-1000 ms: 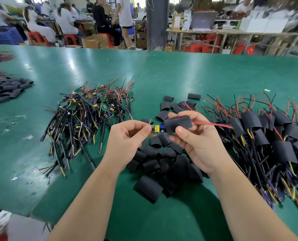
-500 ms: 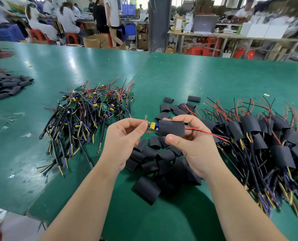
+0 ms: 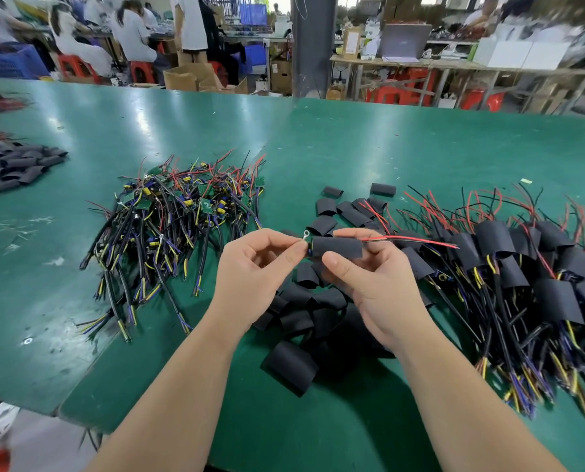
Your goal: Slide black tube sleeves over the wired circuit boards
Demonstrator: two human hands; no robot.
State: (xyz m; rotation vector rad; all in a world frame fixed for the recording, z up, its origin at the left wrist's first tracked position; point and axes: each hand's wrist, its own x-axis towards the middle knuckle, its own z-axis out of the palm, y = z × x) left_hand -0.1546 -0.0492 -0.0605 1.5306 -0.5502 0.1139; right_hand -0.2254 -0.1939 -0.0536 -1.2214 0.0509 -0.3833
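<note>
Above the loose sleeve pile on the green worktop, the black tube sleeve lies level, long axis left-right, its red wire pointing right. The right hand grip pinches it; the left hand grip pinches the circuit board at its left mouth.

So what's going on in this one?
A person at a green table is sleeving a wired circuit board. The left hand pinches its end while the right hand holds a black tube sleeve that covers nearly all of it. Unsleeved boards lie left, finished ones right.
</note>
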